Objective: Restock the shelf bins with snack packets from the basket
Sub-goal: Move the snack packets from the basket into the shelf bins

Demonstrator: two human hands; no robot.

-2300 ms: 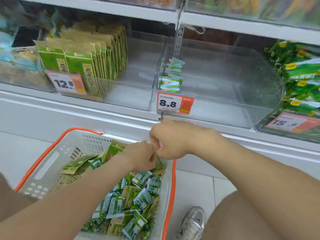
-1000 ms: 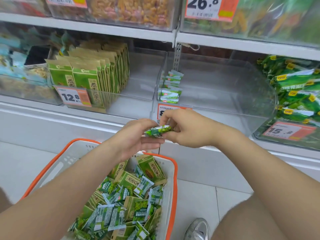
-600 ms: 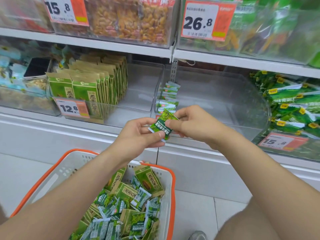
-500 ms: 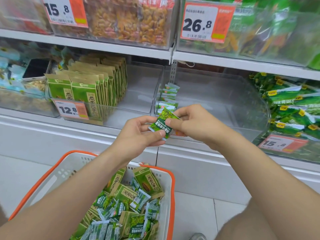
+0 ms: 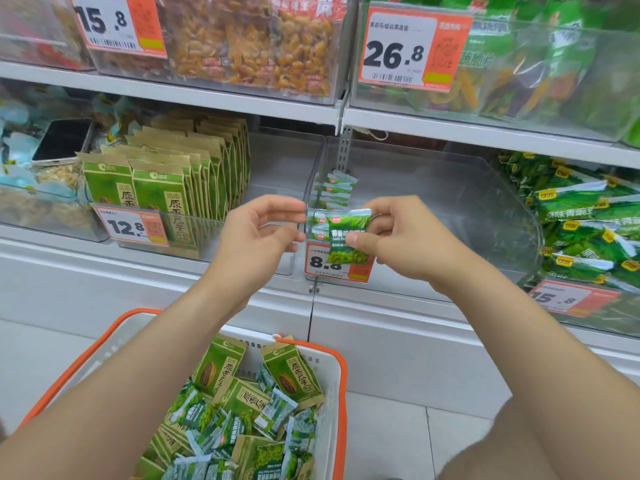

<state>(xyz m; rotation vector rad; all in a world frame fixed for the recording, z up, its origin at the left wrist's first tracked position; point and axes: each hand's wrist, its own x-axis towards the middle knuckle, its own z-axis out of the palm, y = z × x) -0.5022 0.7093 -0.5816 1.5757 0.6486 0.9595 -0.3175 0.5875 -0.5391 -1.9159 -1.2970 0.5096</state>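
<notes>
Right hand (image 5: 401,237) pinches a packet (image 5: 347,235), half-hiding a price tag (image 5: 320,264); left hand (image 5: 256,235) relaxed, empty.

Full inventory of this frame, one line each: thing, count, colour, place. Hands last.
held packet: one, green, upright in front of the 8.8 bin
8.8 bin: one, clear, lower shelf middle, mostly bare
bin packets: short row, green-white, against its left wall
seed pouches: dense row, green-tan, bin to the left
large bags: several, green, bin to the right
dried snacks: many, yellow-orange, upper shelf bin
price tags: five, white-orange, on bin fronts
basket: one, white with orange rim, below the hands
basket packets: many, green, mixed sizes, in the basket
left hand: loosely curled, holding nothing
right hand: pinches the held packet
</notes>
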